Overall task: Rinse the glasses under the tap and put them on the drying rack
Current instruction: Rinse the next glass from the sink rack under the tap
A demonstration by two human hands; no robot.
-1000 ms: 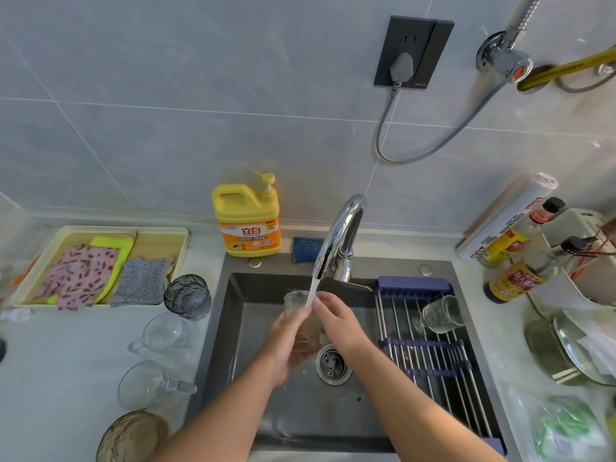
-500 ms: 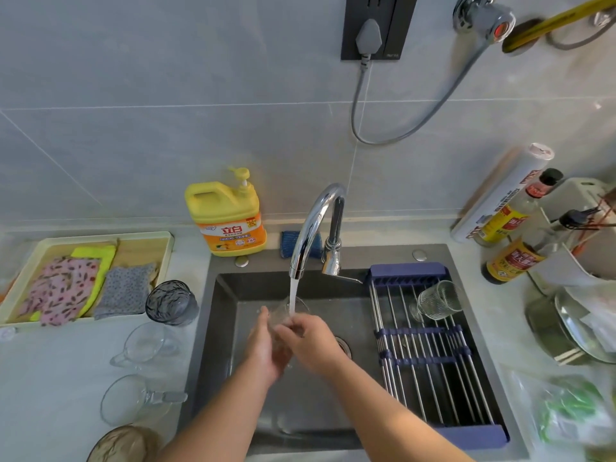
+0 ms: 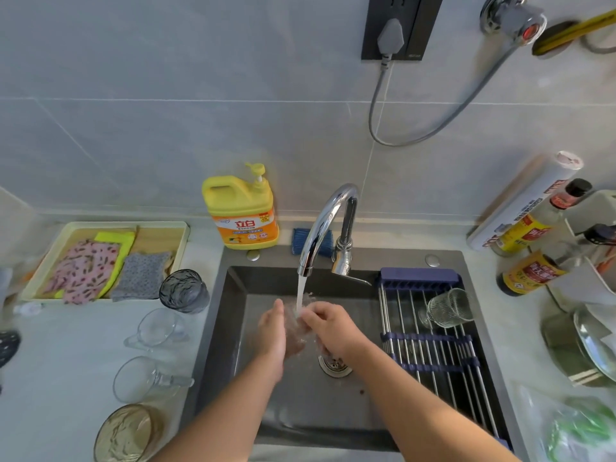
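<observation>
item: glass [image 3: 297,325]; my left hand [image 3: 272,331], right hand [image 3: 331,328] apparently curled round it; risk: wet, slips into sink [image 3: 230,345].

Glass [image 3: 299,325] under tap [image 3: 320,225], ribbed glass [image 3: 448,308] on rack [image 3: 430,338]

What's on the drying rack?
One clear ribbed glass lies on its side near the back of the drying rack; the other visible bars are bare. The right forearm covers its near left corner.
</observation>
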